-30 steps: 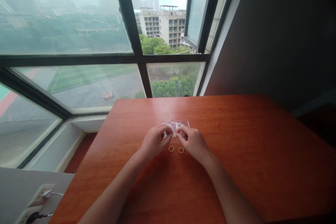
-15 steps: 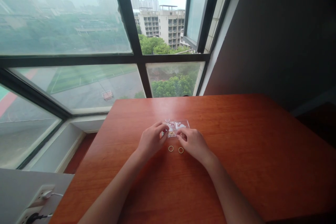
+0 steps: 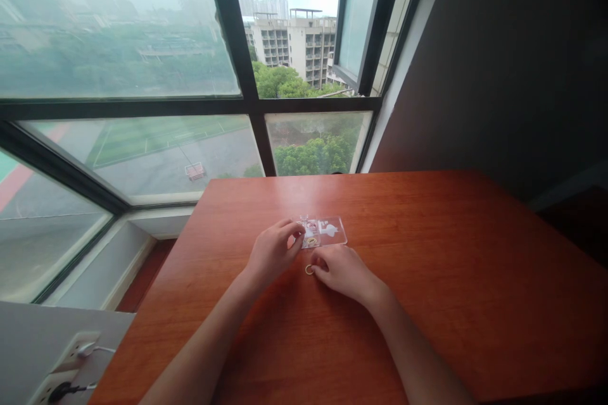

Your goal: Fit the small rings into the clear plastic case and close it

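Note:
A small clear plastic bag [image 3: 327, 231] with tiny items inside lies flat on the reddish wooden table [image 3: 451, 266]. My left hand [image 3: 273, 253] rests at the bag's left edge, fingers curled and touching it. My right hand [image 3: 342, 271] lies just below the bag, fingers bent down onto the table. A small golden ring [image 3: 308, 269] sits at its fingertips. A second ring that lay beside it is hidden under the right hand.
A large window [image 3: 142, 76] stands behind the table's far edge. A dark wall [image 3: 498, 63] rises on the right. A power strip [image 3: 66, 367] with plugged cables sits on the grey ledge at the lower left.
My right hand has left the bag and moved down onto the table, covering the right ring. The bag now lies fully uncovered. My left hand stays at the bag's left edge.

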`<state>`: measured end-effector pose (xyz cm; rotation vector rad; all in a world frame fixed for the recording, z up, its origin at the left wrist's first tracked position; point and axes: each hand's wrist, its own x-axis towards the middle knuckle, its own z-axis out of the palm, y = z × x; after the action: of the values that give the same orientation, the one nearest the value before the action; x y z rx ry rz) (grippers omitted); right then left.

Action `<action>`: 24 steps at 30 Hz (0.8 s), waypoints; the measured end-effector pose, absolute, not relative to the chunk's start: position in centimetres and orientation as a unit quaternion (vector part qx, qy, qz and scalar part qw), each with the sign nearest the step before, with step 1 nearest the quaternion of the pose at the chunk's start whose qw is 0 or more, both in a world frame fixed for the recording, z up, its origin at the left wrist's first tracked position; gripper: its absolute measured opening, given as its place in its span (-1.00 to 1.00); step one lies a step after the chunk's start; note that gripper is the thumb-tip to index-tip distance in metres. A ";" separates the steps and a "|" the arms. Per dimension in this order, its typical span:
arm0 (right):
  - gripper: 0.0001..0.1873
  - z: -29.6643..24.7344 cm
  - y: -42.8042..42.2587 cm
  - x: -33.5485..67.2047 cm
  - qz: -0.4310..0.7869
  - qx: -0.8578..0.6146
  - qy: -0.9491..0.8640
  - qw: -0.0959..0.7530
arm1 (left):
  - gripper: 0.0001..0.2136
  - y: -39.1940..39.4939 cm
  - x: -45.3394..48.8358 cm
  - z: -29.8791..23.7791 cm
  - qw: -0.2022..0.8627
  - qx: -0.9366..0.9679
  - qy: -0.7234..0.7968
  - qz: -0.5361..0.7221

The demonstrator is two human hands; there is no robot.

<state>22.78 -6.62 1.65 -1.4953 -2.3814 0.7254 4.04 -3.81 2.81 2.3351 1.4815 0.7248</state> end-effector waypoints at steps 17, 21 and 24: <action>-0.88 1.8 -6.9 22.0 0.198 -0.523 -0.825 0.085 | -0.88 -3.9 4.2 2.9 0.142 0.815 0.510 0.237; -0.88 1.6 -7.1 21.7 0.171 -0.531 -0.827 0.073 | -0.88 -3.9 4.2 2.8 0.150 0.817 0.504 0.237; -0.88 1.7 -7.0 21.8 0.174 -0.533 -0.824 0.080 | -0.87 -3.9 4.1 2.7 0.152 0.816 0.504 0.241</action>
<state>21.76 -6.97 1.74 -1.5947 -2.4646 0.5195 4.14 -3.90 2.73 2.3401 1.4458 0.6903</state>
